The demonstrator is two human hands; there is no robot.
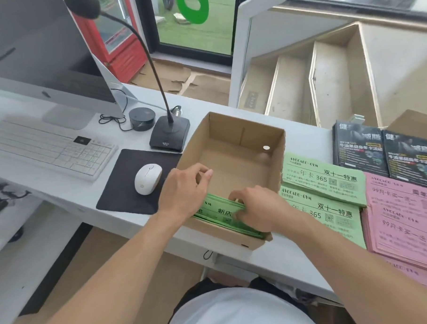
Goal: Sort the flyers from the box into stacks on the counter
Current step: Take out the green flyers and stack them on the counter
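Cardboard box [233, 146] sits mid-desk [146, 223], w/ green flyers [222, 214] bunched at its near end. Right hand [256, 209] pinches that bundle; left hand [184, 187] is at the box's left wall, fingers curled, grip unclear. Right of box: green stacks [328, 188], pink stacks [403, 217], dark stacks [383, 152].

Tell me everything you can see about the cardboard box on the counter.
The cardboard box is a shallow, open-topped tray of plain brown corrugated board, sitting flat near the white counter's front edge. Its floor is mostly bare; one bundle of green flyers remains along the near wall. The left hand reaches over the left wall and the right hand grips the bundle. A small round hole shows in the right wall. Green flyer stacks lie beside that wall.
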